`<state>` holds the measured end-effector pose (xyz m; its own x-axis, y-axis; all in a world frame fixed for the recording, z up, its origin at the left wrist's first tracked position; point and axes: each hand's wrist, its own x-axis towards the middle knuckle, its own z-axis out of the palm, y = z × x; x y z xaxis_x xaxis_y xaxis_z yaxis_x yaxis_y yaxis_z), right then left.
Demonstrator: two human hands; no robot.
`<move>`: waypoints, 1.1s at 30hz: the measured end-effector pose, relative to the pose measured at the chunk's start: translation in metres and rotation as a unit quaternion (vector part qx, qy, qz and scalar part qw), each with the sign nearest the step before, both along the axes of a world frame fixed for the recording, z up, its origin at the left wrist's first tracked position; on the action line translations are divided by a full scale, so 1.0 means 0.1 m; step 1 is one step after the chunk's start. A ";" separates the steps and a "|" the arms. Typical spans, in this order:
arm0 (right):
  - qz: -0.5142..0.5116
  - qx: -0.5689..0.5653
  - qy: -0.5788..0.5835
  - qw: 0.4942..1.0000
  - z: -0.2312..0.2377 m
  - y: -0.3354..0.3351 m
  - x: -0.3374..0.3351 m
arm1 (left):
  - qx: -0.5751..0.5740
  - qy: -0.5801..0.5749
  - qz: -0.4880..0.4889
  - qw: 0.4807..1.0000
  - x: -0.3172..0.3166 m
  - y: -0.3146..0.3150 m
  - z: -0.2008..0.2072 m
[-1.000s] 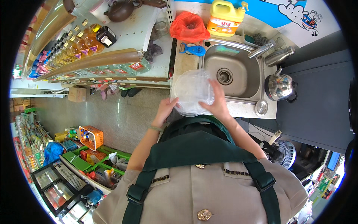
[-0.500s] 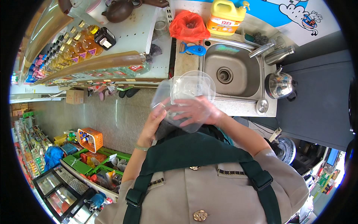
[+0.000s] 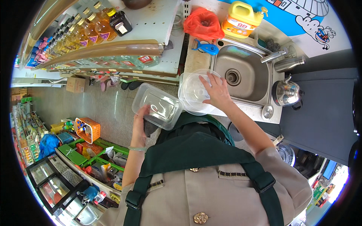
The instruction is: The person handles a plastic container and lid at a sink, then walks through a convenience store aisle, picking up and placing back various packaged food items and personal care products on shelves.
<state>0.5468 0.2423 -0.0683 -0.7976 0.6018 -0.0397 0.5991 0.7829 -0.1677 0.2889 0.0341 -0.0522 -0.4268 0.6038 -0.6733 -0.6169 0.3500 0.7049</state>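
My left hand [image 3: 141,119] grips a clear rectangular plastic container [image 3: 160,103] by its near left side, tilted above the floor in front of me. A dark grey cloth-like patch [image 3: 151,129] shows just below it; I cannot tell whether the hand holds that too. My right hand [image 3: 219,92] is spread open over clear plastic pieces [image 3: 193,90], round and square-edged, at the counter's near left corner. Its fingertips lie over their upper part, next to the sink [image 3: 250,71]. How many pieces are stacked there is hard to see.
Behind the sink's left edge are a blue fish-shaped peeler-like tool [image 3: 207,48], a red plastic bag [image 3: 203,24] and a yellow pump jug [image 3: 243,20]. A kettle [image 3: 287,92] stands right of the sink. Bottle shelves [image 3: 113,49] rise at left; green crates [image 3: 94,158] sit lower left.
My hands have drawn apart. The left one has carried the rectangular container leftward, away from the counter; the right one has moved up and right onto the clear pieces by the sink.
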 end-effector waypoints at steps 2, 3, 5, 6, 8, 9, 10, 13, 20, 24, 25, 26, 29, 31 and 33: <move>-0.017 -0.019 -0.009 1.000 0.03 0.02 -0.02 | -0.002 -0.014 0.005 1.000 -0.02 0.01 0.04; -0.023 -0.026 -0.002 0.999 0.04 0.03 -0.04 | -0.002 -0.014 0.015 1.000 -0.01 0.02 0.07; -0.036 -0.042 0.012 0.998 0.05 0.08 -0.05 | -0.004 -0.012 0.023 1.000 0.00 0.04 0.09; -0.045 -0.076 0.028 0.996 0.01 0.13 -0.03 | -0.005 -0.011 0.021 1.000 0.01 0.05 0.10; -0.062 -0.144 0.059 0.986 -0.10 0.30 0.03 | 0.001 -0.012 0.016 1.000 0.00 0.07 0.08; -0.088 -0.222 0.129 0.963 -0.10 0.37 0.07 | 0.007 -0.015 0.013 1.000 -0.02 0.06 0.02; -0.115 -0.296 0.197 0.927 -0.08 0.43 0.12 | 0.013 -0.018 0.009 1.000 -0.03 0.07 -0.02; -0.195 -0.454 0.369 0.787 -0.03 0.57 0.24 | 0.018 -0.042 0.001 0.999 -0.01 0.12 0.02; -0.079 -0.153 0.354 0.919 0.44 0.03 -0.08 | 0.065 -0.035 -0.050 0.996 0.26 0.49 0.04; 0.007 -0.005 0.289 0.957 0.74 -0.45 -0.44 | 0.121 -0.072 -0.052 0.989 0.51 0.70 -0.04; 0.011 0.015 0.272 0.962 0.74 -0.52 -0.48 | 0.137 -0.085 -0.047 0.986 0.54 0.75 -0.06; 0.016 0.035 0.254 0.966 0.73 -0.56 -0.49 | 0.152 -0.098 -0.042 0.983 0.57 0.80 -0.08; 0.035 0.048 0.236 0.970 0.68 -0.59 -0.47 | 0.228 -0.125 -0.035 0.965 0.72 0.90 0.13; 0.052 0.031 0.226 0.972 0.70 -0.58 -0.43 | 0.220 -0.160 -0.033 0.962 0.72 0.89 0.11; 0.070 0.023 0.218 0.973 0.70 -0.57 -0.39 | 0.218 -0.051 -0.080 0.971 0.73 0.91 0.11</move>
